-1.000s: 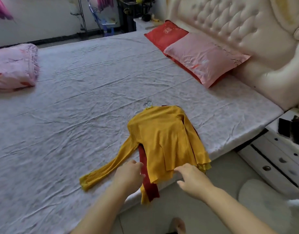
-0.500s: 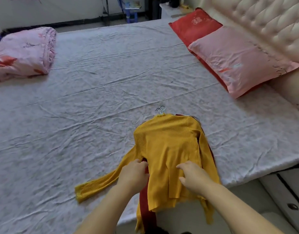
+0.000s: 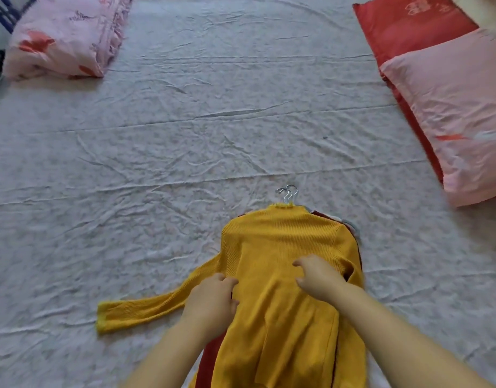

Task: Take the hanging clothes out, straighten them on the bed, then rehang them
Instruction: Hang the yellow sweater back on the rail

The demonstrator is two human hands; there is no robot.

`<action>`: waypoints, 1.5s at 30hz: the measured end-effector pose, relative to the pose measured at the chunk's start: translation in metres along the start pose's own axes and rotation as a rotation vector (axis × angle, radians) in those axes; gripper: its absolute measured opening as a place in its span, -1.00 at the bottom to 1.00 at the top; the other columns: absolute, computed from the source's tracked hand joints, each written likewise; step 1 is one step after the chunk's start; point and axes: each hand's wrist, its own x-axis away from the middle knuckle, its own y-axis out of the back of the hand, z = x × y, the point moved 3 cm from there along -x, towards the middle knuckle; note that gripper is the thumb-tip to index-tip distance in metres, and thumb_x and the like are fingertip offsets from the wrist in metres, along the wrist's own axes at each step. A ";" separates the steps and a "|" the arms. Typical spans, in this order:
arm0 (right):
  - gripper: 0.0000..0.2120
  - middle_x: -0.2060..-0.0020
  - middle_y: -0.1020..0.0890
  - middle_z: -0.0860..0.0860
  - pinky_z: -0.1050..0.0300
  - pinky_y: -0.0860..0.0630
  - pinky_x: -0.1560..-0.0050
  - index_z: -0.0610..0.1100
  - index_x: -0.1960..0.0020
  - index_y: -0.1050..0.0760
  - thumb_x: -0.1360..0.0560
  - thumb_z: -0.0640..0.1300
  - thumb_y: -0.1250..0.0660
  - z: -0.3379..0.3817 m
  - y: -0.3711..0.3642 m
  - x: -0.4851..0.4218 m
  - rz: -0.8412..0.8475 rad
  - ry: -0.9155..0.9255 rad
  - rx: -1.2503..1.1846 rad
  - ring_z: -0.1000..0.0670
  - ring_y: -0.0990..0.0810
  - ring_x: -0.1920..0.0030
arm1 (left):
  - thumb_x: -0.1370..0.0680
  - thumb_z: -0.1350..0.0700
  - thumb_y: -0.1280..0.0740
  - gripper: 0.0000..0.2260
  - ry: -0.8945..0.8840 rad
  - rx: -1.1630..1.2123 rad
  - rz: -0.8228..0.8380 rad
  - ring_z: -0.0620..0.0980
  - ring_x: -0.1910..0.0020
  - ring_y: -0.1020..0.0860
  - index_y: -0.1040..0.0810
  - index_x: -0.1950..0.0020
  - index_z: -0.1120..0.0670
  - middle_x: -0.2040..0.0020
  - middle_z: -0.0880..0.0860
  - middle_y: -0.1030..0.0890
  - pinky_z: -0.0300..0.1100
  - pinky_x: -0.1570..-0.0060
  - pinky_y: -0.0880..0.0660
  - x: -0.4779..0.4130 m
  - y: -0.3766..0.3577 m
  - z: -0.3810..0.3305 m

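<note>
A mustard-yellow knit sweater [image 3: 280, 247] lies front-down on the bed sheet [image 3: 185, 152], collar pointing away from me. Its left sleeve stretches out to the left. Metal hanger hooks [image 3: 287, 194] stick out above the collar. A dark red garment [image 3: 210, 359] lies under the sweater, showing along both sides. My left hand [image 3: 212, 299] rests on the sweater where sleeve meets body, fingers bent loosely. My right hand [image 3: 316, 274] is over the sweater's right side, fingers curved down onto the fabric; whether it pinches the cloth I cannot tell.
A folded pink floral quilt [image 3: 62, 37] sits at the far left of the bed. A red pillow [image 3: 409, 26] and a pink pillow [image 3: 451, 113] lie along the right side. Wrinkled sheet spreads between them.
Both hands have moved up the sweater from its hem toward the middle. The view has come closer and tilted down over the bed.
</note>
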 end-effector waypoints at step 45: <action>-0.70 0.45 -0.44 0.05 0.11 -0.25 0.32 -0.08 0.36 -0.46 -0.53 -0.04 -0.30 -0.039 0.050 -0.227 -0.195 0.126 -0.466 -0.01 -0.43 0.29 | -0.56 -0.10 -0.18 -0.60 0.226 0.063 0.025 -0.11 -0.32 -0.31 -0.28 -0.40 -0.15 -0.34 -0.14 -0.32 -0.20 -0.25 -0.27 -0.094 -0.069 0.013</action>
